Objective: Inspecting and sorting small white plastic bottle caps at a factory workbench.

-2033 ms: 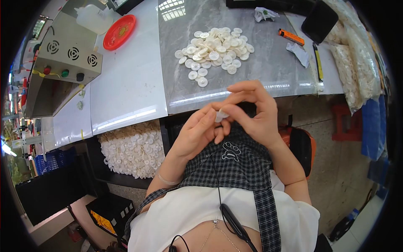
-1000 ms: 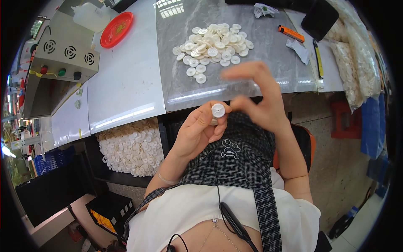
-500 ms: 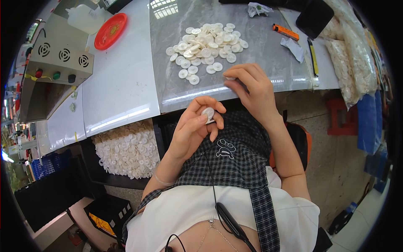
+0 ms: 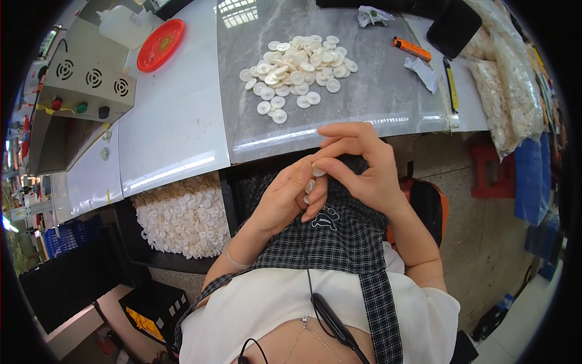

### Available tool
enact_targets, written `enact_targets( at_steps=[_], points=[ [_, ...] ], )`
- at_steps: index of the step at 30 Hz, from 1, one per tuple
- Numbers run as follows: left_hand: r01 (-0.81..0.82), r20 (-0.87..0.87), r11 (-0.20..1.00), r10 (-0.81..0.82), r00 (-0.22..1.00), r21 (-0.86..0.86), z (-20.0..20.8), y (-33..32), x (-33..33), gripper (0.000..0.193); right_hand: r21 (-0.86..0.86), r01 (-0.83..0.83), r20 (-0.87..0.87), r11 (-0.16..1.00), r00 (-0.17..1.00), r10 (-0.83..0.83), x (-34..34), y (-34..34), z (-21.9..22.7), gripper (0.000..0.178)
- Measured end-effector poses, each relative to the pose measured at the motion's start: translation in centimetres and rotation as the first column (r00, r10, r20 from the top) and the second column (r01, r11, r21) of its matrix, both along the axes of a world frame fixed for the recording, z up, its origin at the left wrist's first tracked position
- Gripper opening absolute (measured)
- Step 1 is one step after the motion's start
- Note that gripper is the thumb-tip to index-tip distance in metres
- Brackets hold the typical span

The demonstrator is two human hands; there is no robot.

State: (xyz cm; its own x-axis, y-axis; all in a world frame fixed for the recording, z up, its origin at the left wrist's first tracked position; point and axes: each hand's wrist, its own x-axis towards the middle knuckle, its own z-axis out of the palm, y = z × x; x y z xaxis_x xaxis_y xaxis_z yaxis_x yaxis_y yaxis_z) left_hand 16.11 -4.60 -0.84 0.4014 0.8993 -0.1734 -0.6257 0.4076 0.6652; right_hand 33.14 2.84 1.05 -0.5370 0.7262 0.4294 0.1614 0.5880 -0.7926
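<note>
My two hands meet above my lap, just off the table's front edge. My left hand (image 4: 282, 197) is closed around white plastic discs (image 4: 310, 185), whose edges show between its fingers. Thumb and fingers of my right hand (image 4: 362, 167) pinch another small white disc (image 4: 318, 170) against the left fingertips. Beyond them on the grey table mat (image 4: 364, 79) lies a loose heap of white round discs (image 4: 297, 64), each with a small raised centre.
An open black drawer or tray of white discs (image 4: 182, 218) is left of my lap. A grey machine with buttons (image 4: 85, 91), red plate (image 4: 160, 45) and white bottle (image 4: 125, 27) stand left. Right are an orange tube (image 4: 412, 48), yellow cutter (image 4: 451, 85), phone (image 4: 454, 27) and clear bags (image 4: 494, 91).
My right hand has come back from the heap's near edge with a disc and now touches my left hand. The left hand has turned and its fingers have closed further over its discs.
</note>
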Motion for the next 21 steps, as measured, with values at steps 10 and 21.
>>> enact_targets(
  at_steps=[10, 21],
  points=[
    [-0.019, 0.227, 0.993, 0.044, 0.973, -0.112, -0.5, -0.3, -0.7, 0.054, 0.362, 0.133, 0.184, 0.923, 0.96, -0.21, -1.7, 3.4, -2.1, 0.024],
    [-0.049, 0.079, 0.998, 0.052, 0.996, -0.049, -0.6, -0.2, -0.7, 0.049, 0.386, 0.222, 0.131, 0.896, 0.948, -0.291, -1.1, 4.1, -2.0, 0.02]
  ],
)
